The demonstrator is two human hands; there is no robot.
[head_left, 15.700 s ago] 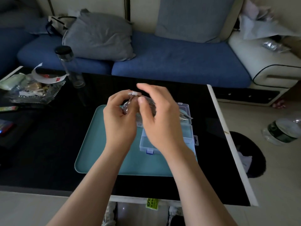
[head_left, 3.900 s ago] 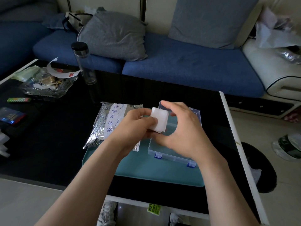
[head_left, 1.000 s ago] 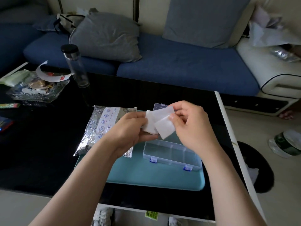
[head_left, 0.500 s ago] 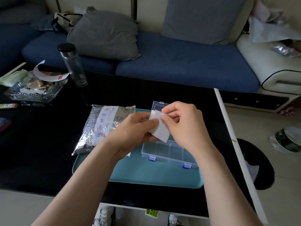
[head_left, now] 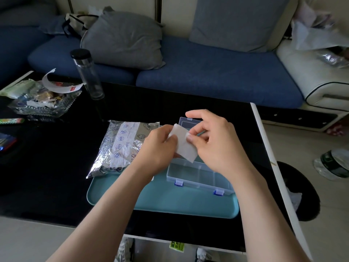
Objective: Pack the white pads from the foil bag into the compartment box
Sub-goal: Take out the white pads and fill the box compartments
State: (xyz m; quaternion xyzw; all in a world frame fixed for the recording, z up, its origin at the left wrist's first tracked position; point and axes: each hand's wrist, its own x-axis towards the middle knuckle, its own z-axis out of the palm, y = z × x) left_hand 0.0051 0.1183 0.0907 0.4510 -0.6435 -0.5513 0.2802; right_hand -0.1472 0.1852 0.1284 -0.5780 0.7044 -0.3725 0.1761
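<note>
**Step in hand:** separate one white pad (head_left: 184,148) and seat it in a compartment.

The left hand (head_left: 158,146) pinches the pad's left edge. The right hand (head_left: 217,144) pinches its upper right edge between thumb and fingers (head_left: 203,130). The pad is held in the air above the open compartment box (head_left: 198,176), which sits on the teal tray (head_left: 179,203).

Peel at one corner so that only a single layer lifts. Lower it flat into a cell, clear of the dividers.

The pad is white, thin and rectangular. It may be one pad or several stacked; the view does not settle this.

The foil bag (head_left: 120,146) lies left of the box, partly on the tray and partly on the bench (head_left: 56,167).
</note>
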